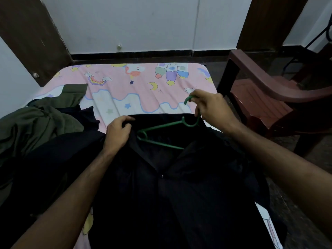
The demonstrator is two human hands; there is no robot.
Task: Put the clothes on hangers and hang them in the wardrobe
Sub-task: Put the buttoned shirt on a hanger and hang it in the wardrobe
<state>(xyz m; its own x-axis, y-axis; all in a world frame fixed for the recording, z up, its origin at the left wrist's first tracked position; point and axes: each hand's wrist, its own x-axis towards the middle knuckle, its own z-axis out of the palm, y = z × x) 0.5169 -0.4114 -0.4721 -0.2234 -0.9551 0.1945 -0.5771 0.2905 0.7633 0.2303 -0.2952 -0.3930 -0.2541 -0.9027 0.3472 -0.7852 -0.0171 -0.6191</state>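
at the far left an olive-green garment (37, 121) lies crumpled on the bed (136, 97), whose pink sheet shows rainbows, stars and moons, with the edge of another dark garment (86, 114) just beside it. the left hand (117, 133) pinches the left side of the collar of a black button-up shirt (170, 194) — the shirt is spread front-up across the near part of the bed, its neck open toward the wall. inside that opening lies a green plastic hanger (161, 131), one arm showing over the dark cloth and the other end running under the right side of the collar. the right hand (211, 106) is curled round the hanger's hook, holding it just above the top edge of the shirt — the two hands are apart, one at each side of the neck. to the right, beside the bed, stands a dark red plastic chair (265, 94) on the floor.
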